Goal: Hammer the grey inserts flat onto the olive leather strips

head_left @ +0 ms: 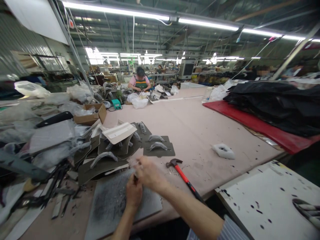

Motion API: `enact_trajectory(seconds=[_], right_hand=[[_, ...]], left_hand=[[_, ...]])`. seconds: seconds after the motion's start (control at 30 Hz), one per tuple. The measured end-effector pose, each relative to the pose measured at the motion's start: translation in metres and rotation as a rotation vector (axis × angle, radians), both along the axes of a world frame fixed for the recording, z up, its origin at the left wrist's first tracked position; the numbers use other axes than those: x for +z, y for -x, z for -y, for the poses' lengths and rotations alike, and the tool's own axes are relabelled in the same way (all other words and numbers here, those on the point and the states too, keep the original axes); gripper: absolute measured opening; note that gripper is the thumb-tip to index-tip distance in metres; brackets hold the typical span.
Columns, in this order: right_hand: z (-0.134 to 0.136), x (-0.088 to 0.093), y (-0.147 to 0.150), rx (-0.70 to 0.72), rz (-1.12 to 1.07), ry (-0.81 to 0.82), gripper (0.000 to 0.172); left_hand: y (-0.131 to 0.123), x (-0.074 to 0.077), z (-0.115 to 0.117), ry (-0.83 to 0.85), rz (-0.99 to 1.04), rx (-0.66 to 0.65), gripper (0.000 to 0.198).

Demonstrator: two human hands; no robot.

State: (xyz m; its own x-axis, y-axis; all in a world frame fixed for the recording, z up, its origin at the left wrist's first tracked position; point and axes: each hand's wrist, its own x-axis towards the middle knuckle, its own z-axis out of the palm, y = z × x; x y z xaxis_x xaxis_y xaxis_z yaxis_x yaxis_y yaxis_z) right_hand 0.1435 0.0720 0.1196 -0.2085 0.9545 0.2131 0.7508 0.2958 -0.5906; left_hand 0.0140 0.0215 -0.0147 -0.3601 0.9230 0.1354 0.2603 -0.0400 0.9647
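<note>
In the head view, over the far part of the grey board (105,200), near the edge of the table (190,123): left hand (134,191) and right hand (148,171), close together and perhaps touching. Left fingers curled inward, with a small dark spot (135,178) at the thumb side; not possible to tell whether a pinched piece or only shadow. Right fingers bent but blurred; also here, not possible to tell the grip. So near to each other perhaps because of something small between. Directly under both hands, the board, lying flat, likely for protecting the table surface. Just beyond, dark panels (147,153) with film-wrapped handles (158,145) across; film presumably for keeping the handles clean. To the left, a pile of similar panels (100,170), close against the board, with a white piece (119,132) on top; probably stacked for saving space. Beside the right forearm, a hammer (183,175), handle towards the person, seemingly for easy grasping. Left of the board, loose tools (58,201), perhaps put aside but reachable. Far across the table, a co-worker (140,83).
</note>
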Motion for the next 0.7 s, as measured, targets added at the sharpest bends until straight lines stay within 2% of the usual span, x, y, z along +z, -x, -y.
enact_trajectory(seconds=[0.1,0.17,0.3,0.4,0.5,0.57,0.63,0.7], right_hand=[[-0.055,-0.008,-0.039,-0.095,0.127,0.07,0.041],[-0.081,-0.015,-0.059,-0.109,0.207,0.124,0.044],[-0.105,-0.024,-0.075,-0.028,0.326,0.175,0.03],[-0.11,-0.016,-0.071,0.016,0.359,0.132,0.024],[-0.098,-0.001,-0.06,0.043,0.34,0.094,0.031],[-0.075,0.002,-0.052,0.056,0.319,0.085,0.038],[-0.037,-0.006,-0.042,0.062,0.274,0.081,0.043],[0.007,-0.025,-0.032,0.056,0.153,0.077,0.044]], left_hand=[[0.0,0.002,-0.002,0.007,-0.026,0.014,0.024],[0.0,0.003,-0.003,0.004,-0.038,0.01,0.024],[0.0,0.003,-0.003,0.015,-0.016,-0.005,0.025],[0.0,0.003,-0.003,0.028,-0.017,0.002,0.024],[0.0,0.004,-0.003,0.028,0.047,0.005,0.025],[0.0,0.005,-0.003,0.022,0.16,0.015,0.027],[0.002,0.006,0.0,0.0,0.326,0.09,0.032],[0.006,0.009,0.003,-0.032,0.485,0.209,0.037]])
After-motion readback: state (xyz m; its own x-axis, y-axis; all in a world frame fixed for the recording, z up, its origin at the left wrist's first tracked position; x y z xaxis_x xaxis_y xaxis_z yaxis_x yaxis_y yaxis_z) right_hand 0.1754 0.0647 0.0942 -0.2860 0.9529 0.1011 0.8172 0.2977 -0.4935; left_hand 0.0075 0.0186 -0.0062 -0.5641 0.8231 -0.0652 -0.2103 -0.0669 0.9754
